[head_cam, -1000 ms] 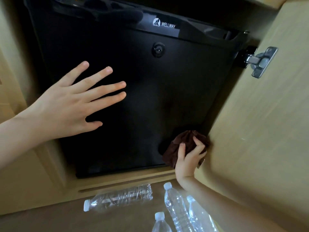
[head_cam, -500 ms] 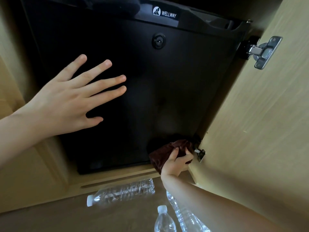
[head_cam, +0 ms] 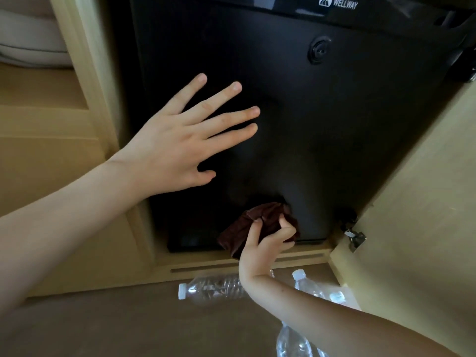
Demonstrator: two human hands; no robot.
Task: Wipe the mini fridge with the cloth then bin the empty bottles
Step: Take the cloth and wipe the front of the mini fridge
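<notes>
A black mini fridge [head_cam: 334, 124] with its door shut sits inside a light wood cabinet. My left hand [head_cam: 180, 145] lies flat against the door's left half, fingers spread. My right hand [head_cam: 262, 248] grips a bunched dark brown cloth [head_cam: 247, 228] pressed on the door's bottom edge, near the middle. Clear plastic bottles lie on the brown floor below: one [head_cam: 211, 289] on its side with a white cap, one [head_cam: 306, 284] behind my right forearm, and another [head_cam: 291, 341] at the bottom of the view.
The open cabinet door [head_cam: 412, 228] stands at the right, with a metal hinge [head_cam: 356, 238] at its lower corner. A wooden frame [head_cam: 85, 73] borders the fridge on the left, and a white object [head_cam: 31, 42] rests on a shelf at the far left.
My right hand has slid the cloth leftward along the door's bottom edge, away from the lower right corner. My left hand stays flat on the door. The view has shifted left.
</notes>
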